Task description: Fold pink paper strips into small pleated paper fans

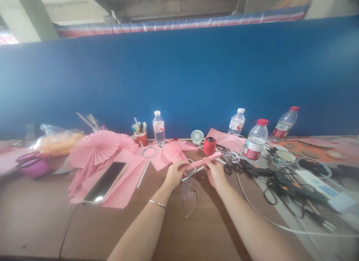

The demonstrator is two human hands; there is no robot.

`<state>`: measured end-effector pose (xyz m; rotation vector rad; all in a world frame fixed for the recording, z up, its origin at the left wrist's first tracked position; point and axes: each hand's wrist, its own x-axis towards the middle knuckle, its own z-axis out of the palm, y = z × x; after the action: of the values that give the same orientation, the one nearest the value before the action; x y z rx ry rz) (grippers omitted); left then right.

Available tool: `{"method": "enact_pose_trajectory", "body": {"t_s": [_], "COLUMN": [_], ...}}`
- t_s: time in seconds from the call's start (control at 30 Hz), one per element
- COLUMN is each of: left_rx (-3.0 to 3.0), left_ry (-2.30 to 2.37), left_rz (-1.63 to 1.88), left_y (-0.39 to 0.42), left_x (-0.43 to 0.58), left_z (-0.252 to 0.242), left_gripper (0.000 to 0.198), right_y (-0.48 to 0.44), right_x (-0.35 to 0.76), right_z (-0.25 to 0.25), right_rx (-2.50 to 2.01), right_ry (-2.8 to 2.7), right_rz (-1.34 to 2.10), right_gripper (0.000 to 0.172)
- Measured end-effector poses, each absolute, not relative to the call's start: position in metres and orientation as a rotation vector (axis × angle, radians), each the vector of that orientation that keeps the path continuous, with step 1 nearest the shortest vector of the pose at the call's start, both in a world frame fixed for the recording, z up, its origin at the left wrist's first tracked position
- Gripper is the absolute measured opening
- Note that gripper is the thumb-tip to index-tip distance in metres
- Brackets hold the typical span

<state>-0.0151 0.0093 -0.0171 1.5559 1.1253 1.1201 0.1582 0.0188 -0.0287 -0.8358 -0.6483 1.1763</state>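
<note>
Between my two hands stretches a narrow folded strip of pink paper [200, 162], held a little above the brown table [207, 223]. My left hand [175, 175] is closed on its left end; a silver bangle circles that wrist. My right hand [215, 173] pinches the strip toward its right end, which sticks out past the fingers. Just beyond it lies a pleated pink paper fan [176, 151]. A pale thin strip [193, 174] shows below the paper; whether a hand touches it I cannot tell.
Left are larger pleated fans [98, 148], pink sheets and a phone [105, 182]. Behind stand a cup of pens [140, 133], a water bottle [159, 128], a small fan [197, 136] and a red object [209, 145]. Right lie tangled cables [280, 178], a power strip [316, 183] and several bottles.
</note>
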Motion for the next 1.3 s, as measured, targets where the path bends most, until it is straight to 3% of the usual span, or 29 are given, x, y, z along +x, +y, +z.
{"method": "enact_pose_trajectory", "body": {"t_s": [0.3, 0.5, 1.3], "left_rx": [1.547, 1.55, 1.641], "left_ry": [1.13, 1.109, 1.134], "left_rz": [1.087, 1.081, 1.099], "left_y": [0.009, 0.009, 0.011], "left_x": [-0.016, -0.011, -0.012], "left_z": [-0.018, -0.017, -0.02], "left_gripper": [0.028, 0.028, 0.03], "right_y": [0.008, 0.011, 0.023], "right_x": [0.151, 0.148, 0.163], "right_z": [-0.025, -0.028, -0.03], "right_rx": [-0.841, -0.883, -0.864], "right_ry": [-0.813, -0.739, -0.607], "right_rz": [1.349, 1.275, 1.155], "right_gripper": [0.035, 0.027, 0.029]}}
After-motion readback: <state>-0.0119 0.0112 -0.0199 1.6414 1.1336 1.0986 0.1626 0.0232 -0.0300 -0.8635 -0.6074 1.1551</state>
